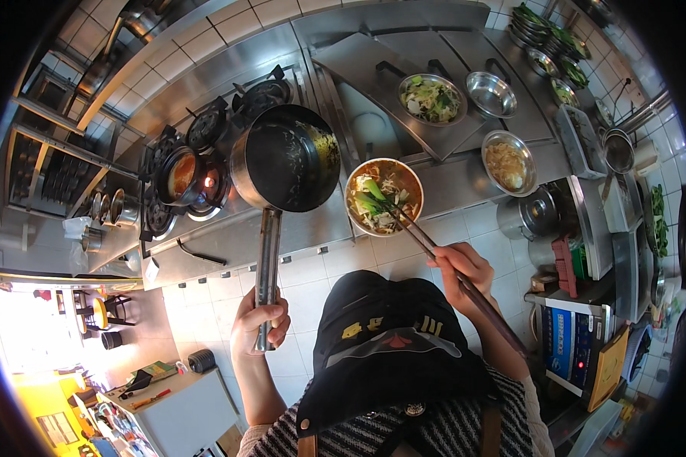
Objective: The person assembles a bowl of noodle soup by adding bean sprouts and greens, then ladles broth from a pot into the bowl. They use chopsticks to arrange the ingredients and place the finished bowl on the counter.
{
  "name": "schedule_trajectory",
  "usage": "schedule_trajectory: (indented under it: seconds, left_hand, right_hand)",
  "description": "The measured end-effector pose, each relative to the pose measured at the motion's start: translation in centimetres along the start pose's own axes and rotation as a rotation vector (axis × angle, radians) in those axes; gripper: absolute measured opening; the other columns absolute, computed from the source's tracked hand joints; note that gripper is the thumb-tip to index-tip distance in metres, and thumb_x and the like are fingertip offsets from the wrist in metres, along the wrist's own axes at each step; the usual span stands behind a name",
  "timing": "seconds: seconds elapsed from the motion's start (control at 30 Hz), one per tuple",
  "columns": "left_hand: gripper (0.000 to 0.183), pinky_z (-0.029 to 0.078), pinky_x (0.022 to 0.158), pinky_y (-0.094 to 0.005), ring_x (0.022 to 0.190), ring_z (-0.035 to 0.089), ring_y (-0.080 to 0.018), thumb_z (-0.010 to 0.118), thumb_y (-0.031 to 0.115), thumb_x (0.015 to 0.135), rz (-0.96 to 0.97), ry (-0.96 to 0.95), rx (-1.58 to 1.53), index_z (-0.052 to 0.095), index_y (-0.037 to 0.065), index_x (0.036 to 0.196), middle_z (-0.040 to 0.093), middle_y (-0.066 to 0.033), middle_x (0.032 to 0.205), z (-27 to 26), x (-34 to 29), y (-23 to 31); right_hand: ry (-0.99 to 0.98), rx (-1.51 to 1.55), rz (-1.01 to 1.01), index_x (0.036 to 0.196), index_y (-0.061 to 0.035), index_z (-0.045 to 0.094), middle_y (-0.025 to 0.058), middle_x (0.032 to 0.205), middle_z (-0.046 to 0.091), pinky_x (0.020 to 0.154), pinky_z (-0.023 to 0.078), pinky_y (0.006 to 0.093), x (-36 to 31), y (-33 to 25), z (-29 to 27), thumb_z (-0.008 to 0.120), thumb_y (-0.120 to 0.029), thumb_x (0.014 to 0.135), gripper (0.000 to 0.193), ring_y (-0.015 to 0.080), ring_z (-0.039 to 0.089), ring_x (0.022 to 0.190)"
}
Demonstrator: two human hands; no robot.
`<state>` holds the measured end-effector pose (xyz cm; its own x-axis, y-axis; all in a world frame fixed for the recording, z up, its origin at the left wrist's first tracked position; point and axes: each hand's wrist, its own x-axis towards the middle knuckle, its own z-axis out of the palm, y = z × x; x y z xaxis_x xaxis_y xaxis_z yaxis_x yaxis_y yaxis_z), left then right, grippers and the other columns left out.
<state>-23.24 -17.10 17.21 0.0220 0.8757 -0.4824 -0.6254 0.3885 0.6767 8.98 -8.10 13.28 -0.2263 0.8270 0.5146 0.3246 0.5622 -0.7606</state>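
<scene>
My left hand is closed around the handle of a deep dark saucepan, held up at the stove's front edge. Only wet residue and a yellowish patch show inside it. In my right hand is a pair of long chopsticks, their tips in a white bowl at the counter's front edge. The bowl holds reddish soup, with green leafy stalks and pale pieces on top. The chopstick tips touch the greens; whether they pinch any, I cannot make out.
A small pot of reddish liquid sits by a lit burner. Steel bowls of chopped vegetables and pale food stand right of the soup, near an empty steel bowl. A stockpot is at the right; shelves flank the left.
</scene>
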Motion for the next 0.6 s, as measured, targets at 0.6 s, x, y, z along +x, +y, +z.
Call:
schedule_trajectory:
  seconds: [0.6]
  left_hand:
    - [0.014,0.034,0.026,-0.0242,0.033,0.042,-0.0127,0.051,-0.002,0.073,-0.025,-0.029,-0.062,0.042,-0.001,0.085,0.044,-0.0086,0.055,-1.2,-0.2,0.1]
  right_hand:
    - [0.117,0.063,0.148,0.088,0.0073,0.06,0.0145,0.076,0.059,0.056,0.054,0.0259,-0.2,-2.8,-2.4,0.05,0.006,0.083,0.011,0.0213,0.066,0.064]
